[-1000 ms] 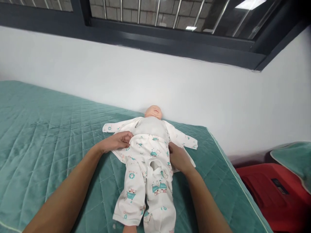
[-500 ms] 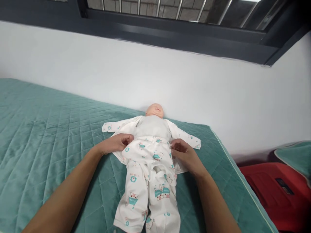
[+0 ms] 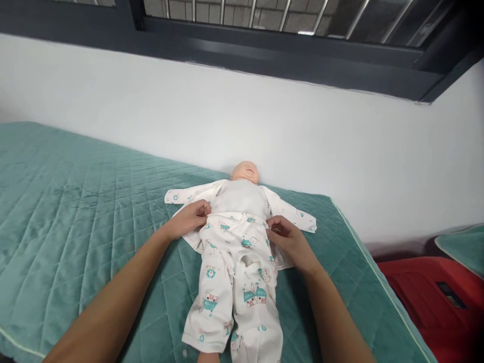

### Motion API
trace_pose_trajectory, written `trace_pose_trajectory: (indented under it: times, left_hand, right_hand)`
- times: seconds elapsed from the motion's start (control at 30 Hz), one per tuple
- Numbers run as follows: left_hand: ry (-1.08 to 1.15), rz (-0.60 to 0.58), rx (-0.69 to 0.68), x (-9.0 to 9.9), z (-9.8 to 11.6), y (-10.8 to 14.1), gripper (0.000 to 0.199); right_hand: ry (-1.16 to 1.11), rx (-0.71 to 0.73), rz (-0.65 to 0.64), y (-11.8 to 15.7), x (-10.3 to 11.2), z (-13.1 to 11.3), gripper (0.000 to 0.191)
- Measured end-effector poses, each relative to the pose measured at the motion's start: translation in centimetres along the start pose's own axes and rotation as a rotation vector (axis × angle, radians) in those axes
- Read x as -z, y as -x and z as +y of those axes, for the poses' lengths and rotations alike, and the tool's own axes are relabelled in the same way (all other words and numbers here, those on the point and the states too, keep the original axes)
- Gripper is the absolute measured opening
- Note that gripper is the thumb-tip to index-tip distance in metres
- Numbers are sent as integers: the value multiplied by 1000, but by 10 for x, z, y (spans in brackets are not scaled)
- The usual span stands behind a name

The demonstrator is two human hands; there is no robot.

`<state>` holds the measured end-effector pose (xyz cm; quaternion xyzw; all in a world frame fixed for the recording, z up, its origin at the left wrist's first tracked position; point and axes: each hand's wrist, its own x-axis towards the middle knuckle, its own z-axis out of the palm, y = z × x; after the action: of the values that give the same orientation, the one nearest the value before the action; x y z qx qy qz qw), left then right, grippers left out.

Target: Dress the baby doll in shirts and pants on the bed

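Note:
A baby doll (image 3: 245, 172) lies on its back, head toward the wall. It wears white printed trousers (image 3: 242, 252), pulled up to the belly, where the pale torso (image 3: 239, 196) is bare. A white printed shirt (image 3: 297, 217) lies spread open under it, sleeves out to both sides. At the waistband's left side, my left hand (image 3: 191, 218) is closed, its fingertips pinching the trousers' edge. On the opposite side, my right hand (image 3: 285, 234) pinches the waistband too. A bit of the doll's foot or ankle (image 3: 208, 357) shows below one trouser leg.
A green quilted cover (image 3: 94, 217) spreads beneath the doll, its piped edge running down the right. Behind stands a white wall (image 3: 189, 111) under a dark window frame (image 3: 264, 53) with metal bars. A red plastic chair or stool (image 3: 423, 297) stands at the right.
My left hand has shifted slightly up and right along the waistband. The trouser legs have ridden up a little, baring part of the doll's lower leg. The view has shifted slightly.

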<state>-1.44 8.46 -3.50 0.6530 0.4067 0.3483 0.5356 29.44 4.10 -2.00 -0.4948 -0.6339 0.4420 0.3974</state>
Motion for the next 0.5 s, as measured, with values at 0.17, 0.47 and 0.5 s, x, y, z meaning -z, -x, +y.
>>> trace_pose_trajectory:
  times: [0.17,0.47,0.5]
  left_hand:
    - [3,-12,21,-2,3,2,18]
    - [-24,-35,29,-2,-3,1,21]
    - [-32,-29,40,-2,-2,0,21]
  right_hand:
    - [212,29,152,0,-9,-1,15]
    - [485,31,304,-2,-16,0,6]
    - [503,6,331,-3,-17,1,7]
